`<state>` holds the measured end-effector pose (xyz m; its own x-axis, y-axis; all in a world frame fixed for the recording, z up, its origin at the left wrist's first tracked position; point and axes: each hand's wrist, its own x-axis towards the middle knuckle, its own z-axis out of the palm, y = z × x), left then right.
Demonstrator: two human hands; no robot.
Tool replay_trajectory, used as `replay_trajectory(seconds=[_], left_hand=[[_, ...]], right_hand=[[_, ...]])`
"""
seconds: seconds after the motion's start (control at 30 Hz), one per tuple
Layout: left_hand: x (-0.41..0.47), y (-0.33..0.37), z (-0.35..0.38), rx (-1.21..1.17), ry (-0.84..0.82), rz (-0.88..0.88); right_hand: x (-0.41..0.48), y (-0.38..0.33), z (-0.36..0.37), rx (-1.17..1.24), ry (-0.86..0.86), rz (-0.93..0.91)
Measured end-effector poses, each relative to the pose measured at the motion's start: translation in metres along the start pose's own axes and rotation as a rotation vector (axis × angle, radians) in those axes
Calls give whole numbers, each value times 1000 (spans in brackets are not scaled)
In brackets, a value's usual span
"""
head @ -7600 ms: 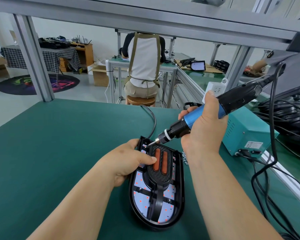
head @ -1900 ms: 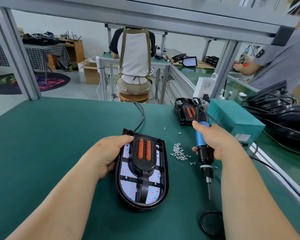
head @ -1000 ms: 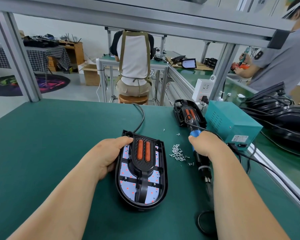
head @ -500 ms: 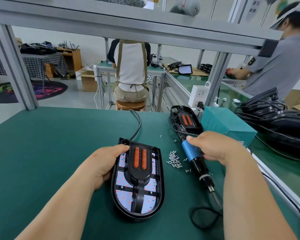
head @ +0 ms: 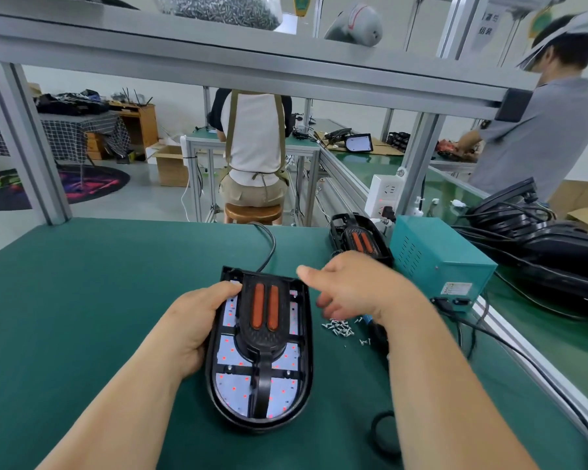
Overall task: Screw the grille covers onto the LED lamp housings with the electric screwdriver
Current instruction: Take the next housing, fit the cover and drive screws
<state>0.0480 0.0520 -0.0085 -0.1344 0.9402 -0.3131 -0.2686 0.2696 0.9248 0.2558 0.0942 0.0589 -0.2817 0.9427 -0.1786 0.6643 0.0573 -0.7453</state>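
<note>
LED lamp housings, two: near housing [head: 307, 351] gripped by left hand [head: 197, 323]; far housing [head: 339, 229] partly behind slack-fingered right hand [head: 350, 290]; one teal power box [head: 438, 262] right.

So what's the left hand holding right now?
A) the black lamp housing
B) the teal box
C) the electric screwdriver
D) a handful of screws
A: the left hand grips the left edge of the lamp housing, thumb laid over its top face.
</note>
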Motion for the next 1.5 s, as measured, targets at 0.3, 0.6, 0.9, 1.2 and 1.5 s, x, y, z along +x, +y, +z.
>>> replay_trajectory(seconds=[0.3, 0.6, 0.9, 1.2, 1.5], left_hand=[[5, 2, -1, -266, -43, 181], [-12, 5, -16, -277, -354, 174], [-5, -1, -15, 323, 132, 463], [-10, -4, 4, -216, -290, 196], [-5, 0, -8, -292, -203, 78]], right_hand=[[16, -11, 61, 256, 175, -32], [17, -17, 61, 700, 83, -135], [11, -8, 36, 836, -33, -212], [16, -18, 52, 433, 514, -121], [26, -14, 63, 522, 276, 11]])
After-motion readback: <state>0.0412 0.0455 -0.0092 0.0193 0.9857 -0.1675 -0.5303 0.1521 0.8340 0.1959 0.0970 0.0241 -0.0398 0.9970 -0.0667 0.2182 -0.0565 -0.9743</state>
